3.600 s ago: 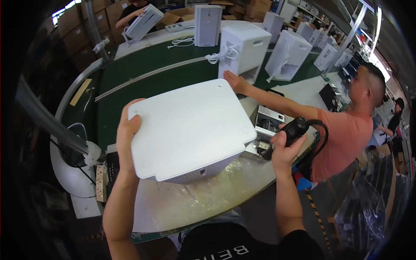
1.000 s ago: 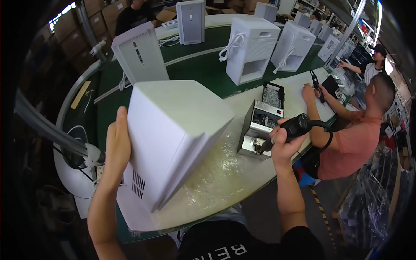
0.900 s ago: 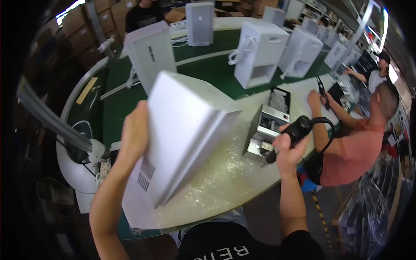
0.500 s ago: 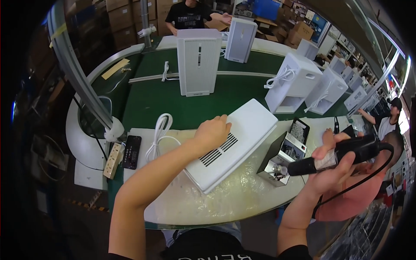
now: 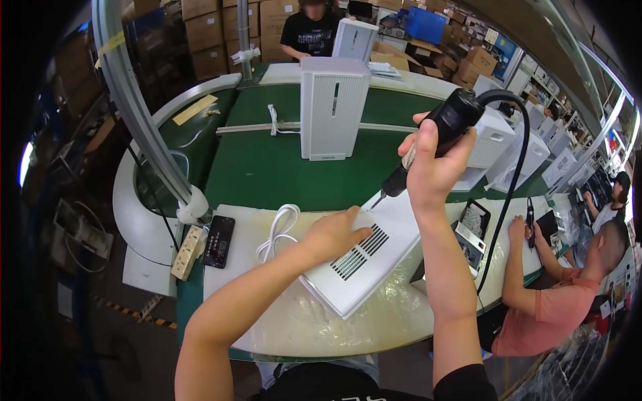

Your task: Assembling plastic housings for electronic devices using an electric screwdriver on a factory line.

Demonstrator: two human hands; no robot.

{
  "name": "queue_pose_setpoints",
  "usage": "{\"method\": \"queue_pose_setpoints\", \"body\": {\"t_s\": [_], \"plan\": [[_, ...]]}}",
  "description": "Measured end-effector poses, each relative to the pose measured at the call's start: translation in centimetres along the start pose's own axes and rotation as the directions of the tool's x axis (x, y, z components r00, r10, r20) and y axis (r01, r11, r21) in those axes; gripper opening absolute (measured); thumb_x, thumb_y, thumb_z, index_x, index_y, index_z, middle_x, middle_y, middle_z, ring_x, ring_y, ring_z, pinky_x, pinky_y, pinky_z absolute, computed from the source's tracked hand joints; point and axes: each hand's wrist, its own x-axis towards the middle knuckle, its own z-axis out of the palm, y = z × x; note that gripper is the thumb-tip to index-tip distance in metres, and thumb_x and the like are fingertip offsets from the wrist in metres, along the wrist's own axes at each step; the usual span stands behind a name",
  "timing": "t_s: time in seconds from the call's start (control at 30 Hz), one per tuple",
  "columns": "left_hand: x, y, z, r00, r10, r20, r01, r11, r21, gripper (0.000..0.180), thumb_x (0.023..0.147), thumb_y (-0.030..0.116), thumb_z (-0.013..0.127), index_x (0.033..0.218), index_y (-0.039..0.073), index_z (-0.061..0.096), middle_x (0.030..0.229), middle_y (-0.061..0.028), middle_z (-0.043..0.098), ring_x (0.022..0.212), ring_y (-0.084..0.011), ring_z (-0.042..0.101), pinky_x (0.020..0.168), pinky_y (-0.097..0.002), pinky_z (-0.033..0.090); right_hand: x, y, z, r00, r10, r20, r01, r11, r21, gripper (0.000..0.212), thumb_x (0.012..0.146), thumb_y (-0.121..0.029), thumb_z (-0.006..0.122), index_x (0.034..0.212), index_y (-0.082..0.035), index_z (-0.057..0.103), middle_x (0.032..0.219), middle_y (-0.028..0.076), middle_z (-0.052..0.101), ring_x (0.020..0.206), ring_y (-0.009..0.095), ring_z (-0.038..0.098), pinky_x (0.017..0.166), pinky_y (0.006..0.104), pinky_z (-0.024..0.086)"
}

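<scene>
as hands (right higher) reach forward, the screwdriver slants down.

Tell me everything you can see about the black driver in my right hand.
The black driver looks plastic, with a rounded rear end, a pale band partly showing, and a tapered nose holding a thin metal-looking bit. A thick black cord loops from its rear. Your right hand grips it, tilted bit-down over the white casing; whether the tip touches or it's running, I can't tell.
</scene>
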Motion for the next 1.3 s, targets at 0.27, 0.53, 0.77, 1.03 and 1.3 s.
{"method": "queue_pose_setpoints", "body": {"t_s": [0.27,0.53,0.77,1.03,1.3], "plan": [[0.0,-0.4,0.3,0.999,0.027,-0.038,-0.025,0.998,0.050,0.067,0.087,0.046,0.054,0.131,-0.003,0.041,0.099,-0.0275,0.062,0.091,-0.0396,0.062,0.081,-0.0436,0.048,0.2,0.8,0.7,1.000,0.012,0.018,-0.011,0.999,-0.052,0.028,0.092,-0.016,0.053,0.106,-0.001,0.035,0.092,0.012,0.058,0.051,0.012,0.055,0.044,0.0234,0.044],[0.2,-0.4,0.3,0.999,0.042,-0.032,-0.040,0.998,0.048,0.067,0.087,0.044,0.054,0.133,-0.002,0.038,0.099,-0.0259,0.063,0.088,-0.0404,0.062,0.078,-0.0451,0.049,0.7,1.3,0.5,0.999,0.052,-0.001,-0.052,0.997,-0.049,0.026,0.092,-0.017,0.052,0.105,-0.002,0.035,0.092,0.012,0.057,0.050,0.012,0.055,0.043,0.0235,0.043],[0.6,-0.9,0.8,0.997,0.065,-0.049,-0.063,0.997,0.040,0.065,0.088,0.042,0.054,0.130,-0.005,0.040,0.109,-0.0261,0.060,0.095,-0.0402,0.060,0.081,-0.0450,0.048,-0.1,2.5,0.8,0.997,0.050,0.051,-0.047,0.997,-0.057,0.025,0.092,-0.016,0.053,0.106,-0.002,0.037,0.091,0.012,0.058,0.050,0.012,0.055,0.044,0.0236,0.043],[0.3,-0.7,0.6,0.998,0.046,-0.031,-0.046,0.999,0.005,0.063,0.089,0.040,0.054,0.128,-0.007,0.040,0.112,-0.0261,0.058,0.095,-0.0417,0.060,0.082,-0.0452,0.048,-0.5,3.3,0.7,0.996,0.082,0.040,-0.080,0.996,-0.048,0.021,0.093,-0.015,0.051,0.104,-0.001,0.039,0.090,0.011,0.058,0.052,0.012,0.055,0.044,0.0228,0.043],[0.2,-0.7,0.9,0.991,0.102,-0.084,-0.098,0.994,0.045,0.060,0.089,0.039,0.053,0.126,-0.007,0.042,0.108,-0.0268,0.059,0.091,-0.0410,0.061,0.079,-0.0449,0.050,-0.9,3.4,1.0,0.991,0.089,0.104,-0.094,0.995,0.045,0.022,0.093,-0.016,0.052,0.105,-0.002,0.039,0.091,0.011,0.058,0.053,0.012,0.055,0.047,0.0234,0.044]]}}
